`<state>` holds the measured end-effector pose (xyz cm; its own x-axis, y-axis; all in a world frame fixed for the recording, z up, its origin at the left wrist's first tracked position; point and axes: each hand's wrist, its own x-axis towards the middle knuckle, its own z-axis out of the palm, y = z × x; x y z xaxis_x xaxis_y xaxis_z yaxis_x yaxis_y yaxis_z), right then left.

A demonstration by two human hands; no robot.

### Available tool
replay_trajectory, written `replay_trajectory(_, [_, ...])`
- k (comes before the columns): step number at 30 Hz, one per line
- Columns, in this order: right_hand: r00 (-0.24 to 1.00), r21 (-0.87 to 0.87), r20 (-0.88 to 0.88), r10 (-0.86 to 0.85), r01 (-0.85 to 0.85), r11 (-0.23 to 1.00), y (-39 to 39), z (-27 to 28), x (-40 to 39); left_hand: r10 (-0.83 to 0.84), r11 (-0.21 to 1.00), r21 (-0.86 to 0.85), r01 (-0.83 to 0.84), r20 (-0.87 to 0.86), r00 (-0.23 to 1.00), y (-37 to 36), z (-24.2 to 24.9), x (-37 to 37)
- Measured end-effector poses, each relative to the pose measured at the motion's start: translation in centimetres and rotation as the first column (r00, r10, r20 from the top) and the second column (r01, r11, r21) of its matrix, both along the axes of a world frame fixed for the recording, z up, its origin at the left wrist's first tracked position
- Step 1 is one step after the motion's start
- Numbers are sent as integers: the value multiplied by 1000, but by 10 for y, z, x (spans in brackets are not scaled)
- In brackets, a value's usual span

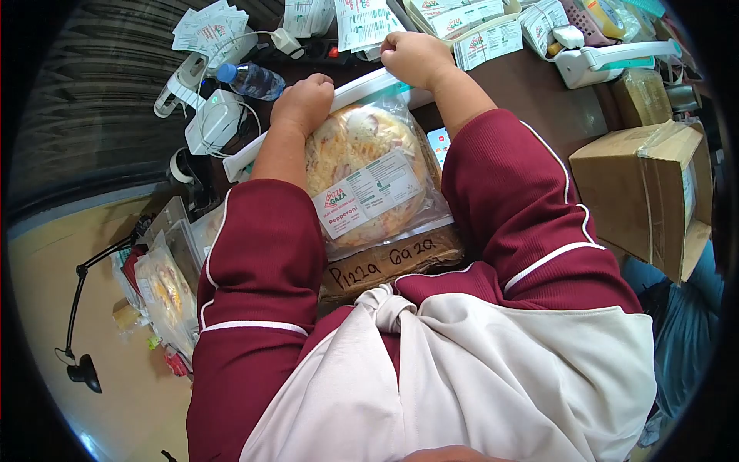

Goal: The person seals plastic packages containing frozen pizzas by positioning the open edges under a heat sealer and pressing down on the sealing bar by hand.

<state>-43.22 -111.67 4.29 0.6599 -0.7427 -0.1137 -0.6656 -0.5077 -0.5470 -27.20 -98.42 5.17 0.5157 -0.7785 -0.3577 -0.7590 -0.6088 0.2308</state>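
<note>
Possibly, uneven tension could crease the upper-centre pizza bag at the white bar — left hand and right hand clenched, contents unclear.

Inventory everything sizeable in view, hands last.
Bagged pizza: one, yellowish, centre
Long bar: one, white, beyond pizza
Marked carton: one, brown, lower centre
Large carton: one, brown, right
Printed labels: many, white, far edge
Bottle: one, clear, blue-capped, upper left
Phone: one, pale, right of pizza
Lamp: one, black, lower left
Handled device: one, white, upper right
Bagged food: uncounted, yellowish, left
Sleeves: two, maroon, foreground
Left hand, right hand: two, bare, near bar
</note>
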Motion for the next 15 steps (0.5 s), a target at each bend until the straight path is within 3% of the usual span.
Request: replay_trajectory(15, [1000, 8, -11, 8, -8, 1000, -1, -1, 1, 37, 999, 9, -36, -105, 994, -1, 2, 2])
